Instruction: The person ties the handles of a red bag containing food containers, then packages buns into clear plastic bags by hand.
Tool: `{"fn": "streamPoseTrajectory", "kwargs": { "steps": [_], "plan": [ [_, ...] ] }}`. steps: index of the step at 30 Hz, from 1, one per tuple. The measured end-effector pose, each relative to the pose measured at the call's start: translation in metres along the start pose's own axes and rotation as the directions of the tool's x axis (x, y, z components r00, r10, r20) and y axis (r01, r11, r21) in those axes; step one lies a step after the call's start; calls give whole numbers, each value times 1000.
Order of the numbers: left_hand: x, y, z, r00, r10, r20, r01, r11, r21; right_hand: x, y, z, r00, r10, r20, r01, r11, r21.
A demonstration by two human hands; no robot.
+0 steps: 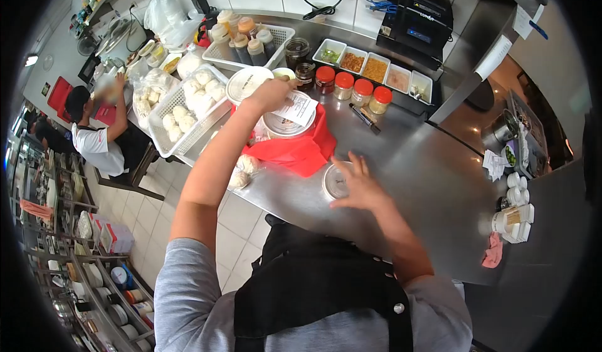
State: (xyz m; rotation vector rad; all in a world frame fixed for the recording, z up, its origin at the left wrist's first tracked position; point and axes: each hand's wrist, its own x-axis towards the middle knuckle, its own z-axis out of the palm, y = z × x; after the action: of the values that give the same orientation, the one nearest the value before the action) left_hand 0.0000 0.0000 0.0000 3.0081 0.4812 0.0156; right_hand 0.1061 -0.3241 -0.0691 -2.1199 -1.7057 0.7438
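My left hand [274, 95] reaches over a red plastic bag [304, 151], fingers curled beside a small pale-green cup [284, 73]; what they hold, if anything, is hidden. Below that hand a printed receipt [300, 109] lies on a round lidded tub [288, 125] sitting in the bag. Another tub with a white lid [246, 84] is left of my wrist. My right hand [362, 188] has its fingers spread at the right edge of a smaller round container with a clear lid [336, 181], which rests on the steel counter [414, 214].
Red-lidded jars [343, 84], a tray of toppings [376, 70] and a black marker [365, 118] lie behind. At left are wrapped dough balls [241, 171], a white basket of buns [182, 120] and sauce bottles [241, 46]. A co-worker [103, 126] sits far left. A printer [415, 20] stands behind.
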Motion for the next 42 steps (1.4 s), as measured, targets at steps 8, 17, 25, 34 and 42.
{"fn": "streamPoseTrajectory", "kwargs": {
  "steps": [8,17,25,34,42],
  "plan": [
    [-11,-24,-26,896,-278,-347,-61,697,-715,-11,-36,-67,978,25,-209,-37,998,-54],
    [-47,-51,-79,672,-601,-433,-274,342,-899,124,-109,-111,912,-325,-251,298,944,-141],
    [-50,-69,-2,758,-517,-397,208,769,-604,146,-73,-92,848,-386,-364,386,919,-77],
    [-50,-145,38,615,-753,-234,315,507,-802,88,-21,28,842,535,71,-309,372,875],
    [-65,-139,74,838,-458,298,166,-307,-937,116,-36,35,914,338,226,-255,43,966]
  ]
}}
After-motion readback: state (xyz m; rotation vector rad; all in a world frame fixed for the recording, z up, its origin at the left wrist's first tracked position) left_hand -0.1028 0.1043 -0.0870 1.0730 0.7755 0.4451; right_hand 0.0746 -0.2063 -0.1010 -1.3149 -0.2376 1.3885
